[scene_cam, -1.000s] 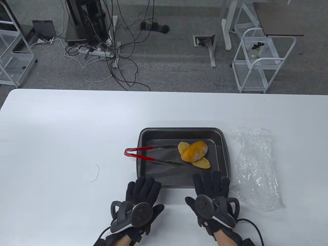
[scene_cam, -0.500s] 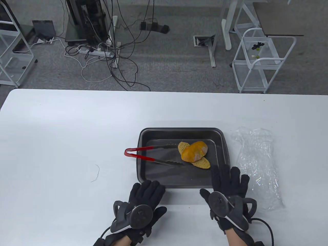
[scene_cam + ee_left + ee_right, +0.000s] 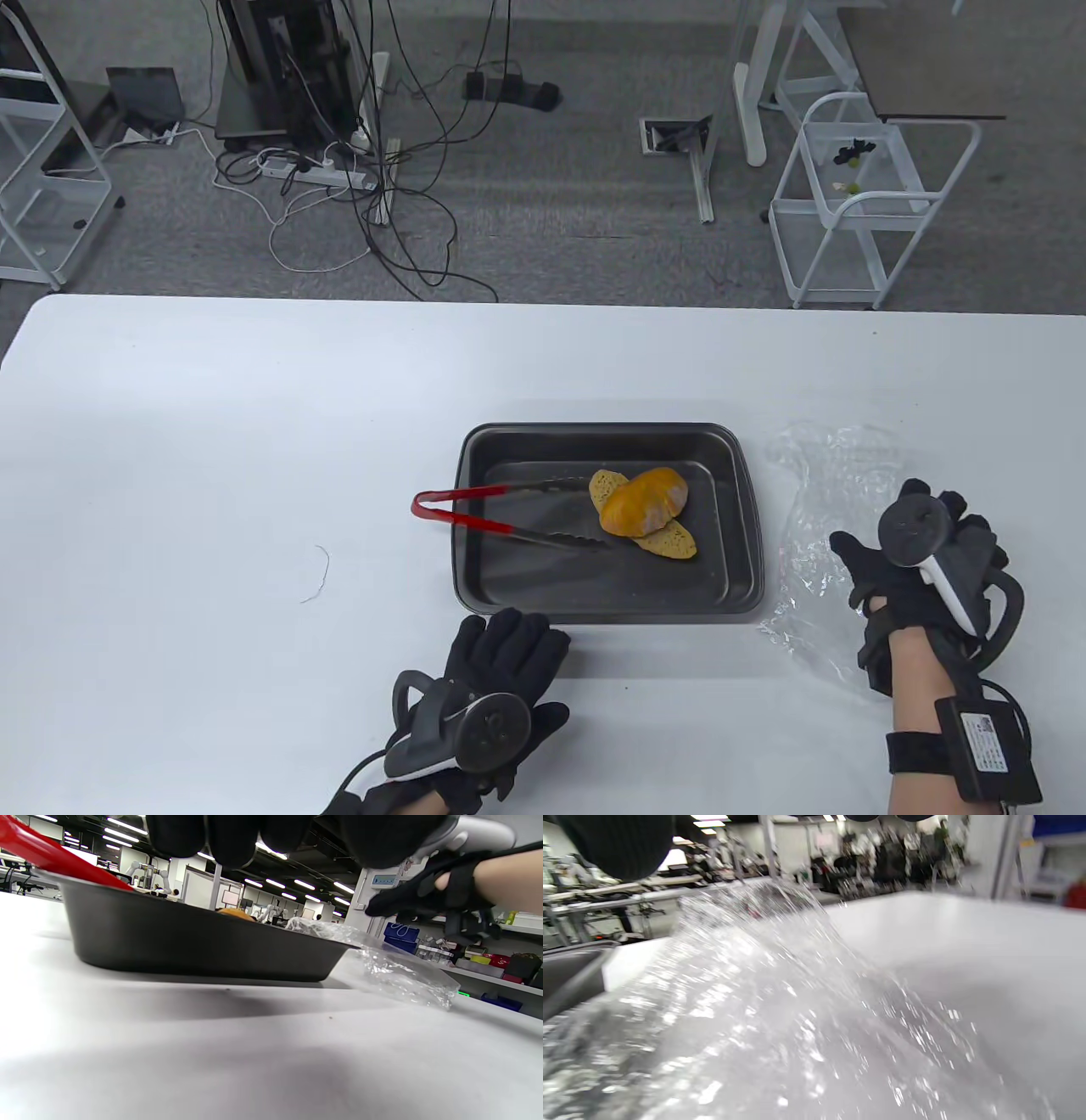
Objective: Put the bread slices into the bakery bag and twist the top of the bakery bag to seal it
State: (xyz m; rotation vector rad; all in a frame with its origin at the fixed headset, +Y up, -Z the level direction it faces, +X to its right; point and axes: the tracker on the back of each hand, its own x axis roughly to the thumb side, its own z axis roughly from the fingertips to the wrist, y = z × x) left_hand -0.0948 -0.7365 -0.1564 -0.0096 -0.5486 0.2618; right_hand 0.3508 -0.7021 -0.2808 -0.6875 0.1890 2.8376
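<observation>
A: Where is the right hand (image 3: 920, 564)?

B: It is over the clear bakery bag (image 3: 827, 543), near the right edge of the desk (image 3: 212, 424). The tracker on its back faces up. Its fingers point down at the bag, but I cannot tell if they hold the plastic or not. In the right wrist view the bag (image 3: 746, 1018) fills most of the picture and it is blurry.

A: And the left hand (image 3: 488, 679)?

B: It lies flat on the desk near the front edge. Its fingers are straight and loose, and it holds nothing. The fingertips are just in front of the tray's (image 3: 475, 586) front left corner. In the left wrist view the tray wall (image 3: 191, 942) is right ahead of the fingers (image 3: 231, 836).

A: What is in the tray?

B: The bread slices (image 3: 645, 512). I see a round orange piece on top and 2 flat pale pieces sticking out from under it. They sit in the right half of the tray. None are in the bag.

A: Where is the bag next to the tray?

B: It lies crumpled on the desk just to the right of the tray. Its top is not twisted.

A: Anything else?

B: Tongs (image 3: 501, 514) with red handles. The red end hangs over the tray's left rim and the metal tips reach toward the bread. There is also a thin bit of thread (image 3: 318, 573) on the desk, well to the left of the tray.
</observation>
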